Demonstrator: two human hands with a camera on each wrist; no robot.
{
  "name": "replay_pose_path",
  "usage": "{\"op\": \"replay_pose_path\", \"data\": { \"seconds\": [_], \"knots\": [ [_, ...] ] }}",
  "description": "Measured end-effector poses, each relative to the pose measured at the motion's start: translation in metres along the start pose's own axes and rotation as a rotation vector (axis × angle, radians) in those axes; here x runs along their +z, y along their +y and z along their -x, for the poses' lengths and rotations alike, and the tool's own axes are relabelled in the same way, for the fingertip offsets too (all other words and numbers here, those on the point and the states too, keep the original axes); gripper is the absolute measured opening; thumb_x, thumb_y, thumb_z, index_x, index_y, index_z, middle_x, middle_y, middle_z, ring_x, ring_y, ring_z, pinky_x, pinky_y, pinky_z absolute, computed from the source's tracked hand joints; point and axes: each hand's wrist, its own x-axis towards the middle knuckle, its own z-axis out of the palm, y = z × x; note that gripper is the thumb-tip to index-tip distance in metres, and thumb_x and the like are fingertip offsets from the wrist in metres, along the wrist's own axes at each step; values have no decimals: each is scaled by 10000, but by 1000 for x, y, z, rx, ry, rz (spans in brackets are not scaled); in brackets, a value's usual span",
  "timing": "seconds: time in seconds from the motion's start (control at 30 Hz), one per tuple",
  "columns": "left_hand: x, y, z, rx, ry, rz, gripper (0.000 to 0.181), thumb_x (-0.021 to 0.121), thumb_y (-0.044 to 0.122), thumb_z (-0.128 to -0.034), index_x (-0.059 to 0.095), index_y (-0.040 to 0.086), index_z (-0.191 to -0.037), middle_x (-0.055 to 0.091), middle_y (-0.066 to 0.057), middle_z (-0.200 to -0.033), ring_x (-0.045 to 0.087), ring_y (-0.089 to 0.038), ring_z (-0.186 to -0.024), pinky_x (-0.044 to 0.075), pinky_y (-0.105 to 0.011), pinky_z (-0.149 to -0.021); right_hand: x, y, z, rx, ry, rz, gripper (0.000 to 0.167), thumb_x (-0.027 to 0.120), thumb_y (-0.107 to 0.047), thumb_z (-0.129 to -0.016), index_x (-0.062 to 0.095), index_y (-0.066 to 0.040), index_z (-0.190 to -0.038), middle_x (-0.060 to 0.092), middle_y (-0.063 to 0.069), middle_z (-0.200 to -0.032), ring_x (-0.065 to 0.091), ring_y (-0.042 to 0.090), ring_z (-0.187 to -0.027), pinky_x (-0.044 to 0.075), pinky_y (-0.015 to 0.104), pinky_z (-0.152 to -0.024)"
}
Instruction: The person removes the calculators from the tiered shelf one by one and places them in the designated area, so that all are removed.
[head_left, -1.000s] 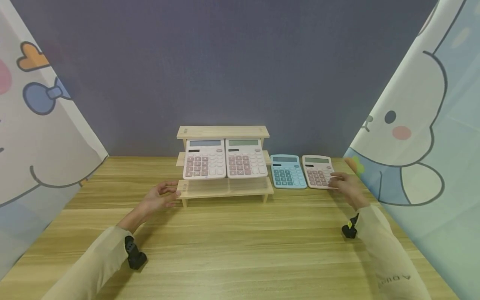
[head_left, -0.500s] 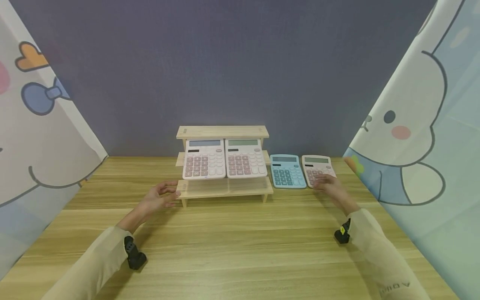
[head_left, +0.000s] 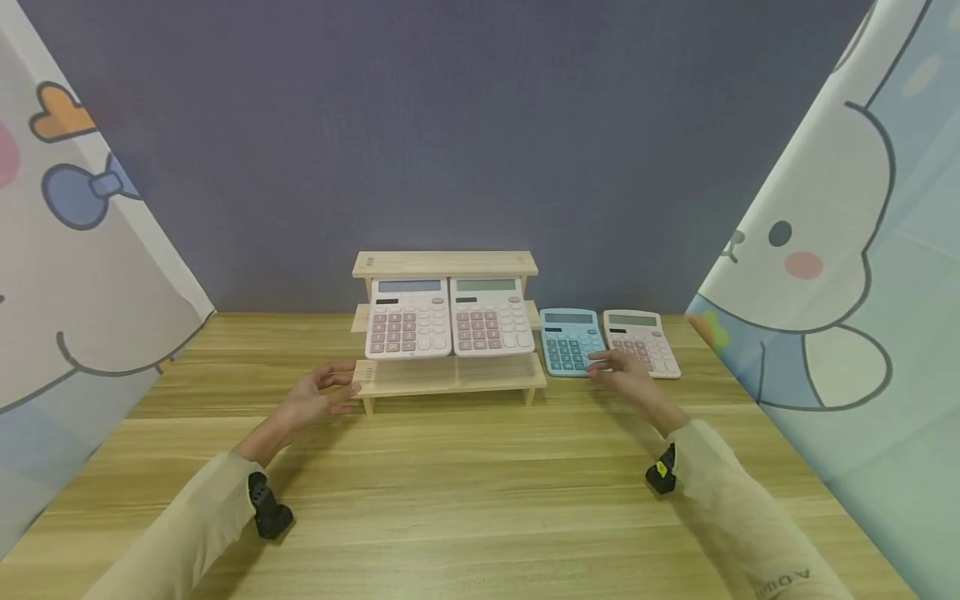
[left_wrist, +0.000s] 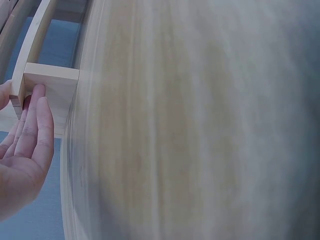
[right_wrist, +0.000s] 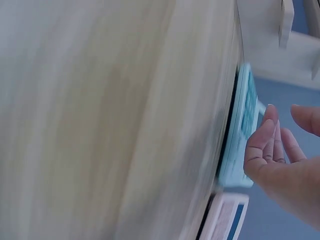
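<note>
A tiered wooden rack [head_left: 450, 377] stands on the table, with two white calculators with pink keys, a left one [head_left: 408, 321] and a right one [head_left: 492, 321], leaning side by side on it. My left hand [head_left: 315, 397] holds the left end of its lowest board; in the left wrist view the thumb is on one side of the board [left_wrist: 51, 72] and the fingers on the other. My right hand [head_left: 632, 383] hovers, fingers loosely bent and holding nothing, over the lower right corner of a blue calculator [head_left: 570, 333]. Beside that lies another white-and-pink calculator [head_left: 660, 350], partly behind the hand.
Behind the wood-grain table [head_left: 465, 483] rises a dark grey panel [head_left: 465, 150]. Cartoon-printed sheets, a left one [head_left: 82, 275] and a right one [head_left: 810, 250], flank both sides. Each wrist wears a small black camera.
My right hand has moved left, from the right edge of the far-right white-and-pink calculator to the blue one. The left hand, the rack and the calculators look unmoved.
</note>
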Motion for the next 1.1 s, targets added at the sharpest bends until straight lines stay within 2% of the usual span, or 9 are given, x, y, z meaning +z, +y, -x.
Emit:
{"op": "replay_pose_path", "data": {
  "seconds": [0.33, 0.53, 0.77, 0.87, 1.0, 1.1],
  "knots": [
    [0, 1, 0, -5, -7, 7, 655, 584, 262, -902, 253, -11, -1397, 361, -273, -1303, 567, -247, -1024, 534, -368, -866, 29, -19, 0, -14, -35, 14, 429, 535, -69, -899, 415, 66, -1288, 525, 270, -1202, 537, 381, -1086, 486, 461, -911],
    [1, 1, -1, -6, -4, 15, 646, 590, 245, -899, 262, -17, -1391, 370, -272, -1288, 577, -223, -989, 539, -367, -854, 37, -32, -2, -15, -58, -17, 431, 514, -83, -912, 398, 47, -1306, 507, 261, -1216, 558, 331, -1064, 446, 510, -942],
    [0, 0, -1, -2, 0, 15, 659, 597, 256, -894, 262, -15, -1393, 364, -278, -1303, 570, -208, -988, 539, -373, -854, 44, -46, -4, -49, -92, -72, 418, 499, -66, -916, 387, 65, -1297, 479, 289, -1212, 526, 391, -1089, 407, 533, -990],
    [0, -1, 0, 2, -4, 10, 662, 594, 261, -895, 259, -14, -1395, 357, -277, -1310, 561, -223, -1008, 536, -378, -859, 48, -52, -5, -69, -94, -88, 401, 494, -61, -913, 403, 54, -1286, 495, 279, -1185, 518, 407, -1080, 427, 527, -963],
    [0, 0, 0, 5, -7, 7, 661, 593, 265, -896, 260, -14, -1395, 368, -271, -1295, 566, -231, -1010, 531, -392, -867, 54, -60, -7, -64, -97, -142, 411, 524, -74, -904, 416, 45, -1283, 539, 207, -1136, 568, 316, -1023, 442, 509, -941],
    [0, 0, 1, 4, -7, 7, 663, 593, 271, -895, 260, -11, -1395, 374, -265, -1292, 572, -223, -1004, 532, -392, -866, 59, -66, -7, -35, -95, -220, 441, 557, -68, -890, 410, 47, -1289, 539, 231, -1168, 604, 246, -993, 443, 479, -960]
  ]
}}
